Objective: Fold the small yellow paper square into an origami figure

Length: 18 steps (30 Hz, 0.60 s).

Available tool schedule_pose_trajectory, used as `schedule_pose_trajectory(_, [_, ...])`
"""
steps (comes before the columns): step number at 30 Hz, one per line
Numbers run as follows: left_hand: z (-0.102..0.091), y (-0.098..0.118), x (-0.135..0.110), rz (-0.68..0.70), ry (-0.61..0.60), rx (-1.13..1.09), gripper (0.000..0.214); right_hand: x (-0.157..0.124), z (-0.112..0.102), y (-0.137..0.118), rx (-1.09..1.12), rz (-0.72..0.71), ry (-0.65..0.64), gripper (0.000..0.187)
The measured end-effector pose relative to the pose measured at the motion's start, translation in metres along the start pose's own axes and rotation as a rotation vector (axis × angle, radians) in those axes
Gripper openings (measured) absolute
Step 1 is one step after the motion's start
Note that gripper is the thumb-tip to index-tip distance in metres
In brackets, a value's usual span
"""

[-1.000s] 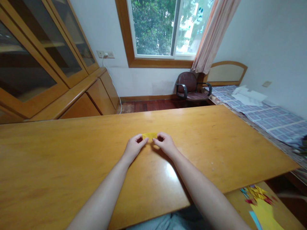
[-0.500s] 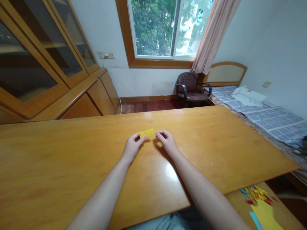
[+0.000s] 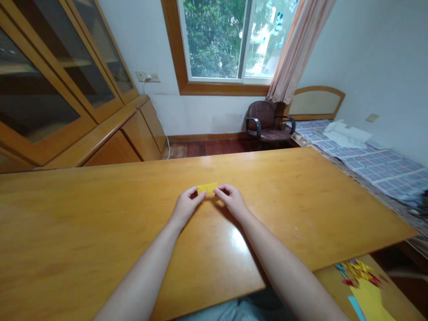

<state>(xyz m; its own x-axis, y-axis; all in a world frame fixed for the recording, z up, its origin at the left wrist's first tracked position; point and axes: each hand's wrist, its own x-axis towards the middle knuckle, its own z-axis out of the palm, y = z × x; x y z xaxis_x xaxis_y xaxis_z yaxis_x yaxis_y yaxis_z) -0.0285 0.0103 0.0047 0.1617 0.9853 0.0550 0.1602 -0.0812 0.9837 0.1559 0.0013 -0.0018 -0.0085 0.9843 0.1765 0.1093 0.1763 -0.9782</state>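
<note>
A small yellow strip of folded paper is held level just above the middle of the wooden table. My left hand pinches its left end between thumb and fingers. At the right end, my right hand has its thumb and fingertips closed on the edge of the paper. Faint crease lines show on the strip. Both forearms reach in from the bottom of the view, and the curled fingers behind the paper are partly hidden.
Low at the right, a lower surface bears yellow paper sheets and a heap of coloured paper pieces. Beyond the table stand a brown armchair, a bed and a wooden cabinet.
My right hand, which was just off the strip's right end, now grips it. The paper and my left hand have shifted slightly right and a little lower.
</note>
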Motion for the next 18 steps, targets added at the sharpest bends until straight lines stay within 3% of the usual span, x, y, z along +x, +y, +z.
schedule_pose_trajectory(6, [0.0007, 0.0037, -0.0012, -0.039, -0.054, -0.035, 0.041, -0.0014, -0.0001, -0.0047, -0.021, -0.025, -0.024, 0.023])
schedule_pose_trajectory(18, [0.0015, 0.0001, 0.0003, -0.041, -0.023, 0.016, 0.039, -0.0016, -0.0002, -0.0059, -0.047, -0.052, -0.051, 0.021])
